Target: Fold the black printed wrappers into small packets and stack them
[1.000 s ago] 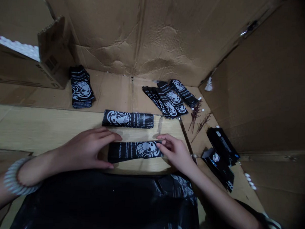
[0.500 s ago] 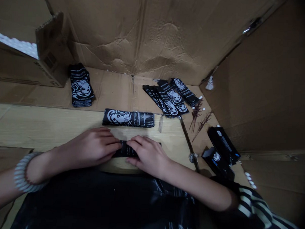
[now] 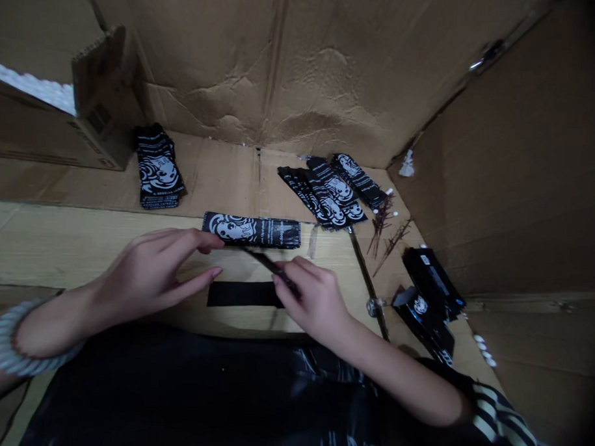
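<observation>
My right hand (image 3: 312,292) pinches a thin black sachet (image 3: 264,259), seen nearly edge-on and tilted up to the left. My left hand (image 3: 166,264) is open, its thumb apart from the fingers, beside the held sachet's far end. Its fingertips are at the left end of a neat stack of printed black sachets (image 3: 277,233); whether they touch it I cannot tell. Beneath the held sachet, a plain black strip (image 3: 241,294) lies flat on the pale wooden surface (image 3: 177,323), its right end hidden by my right hand.
Further printed sachets lie in a pile (image 3: 160,166) at left and a fanned group (image 3: 332,192) at right. A cardboard box (image 3: 106,106) with white contents stands back left. Thin brown sticks (image 3: 382,226) and black packets (image 3: 434,286) lie right. Cardboard walls (image 3: 322,74) enclose the back.
Both hands were together on the flat black piece. My right hand has lifted a sachet off the surface; my left hand has let go and moved left, fingers spread.
</observation>
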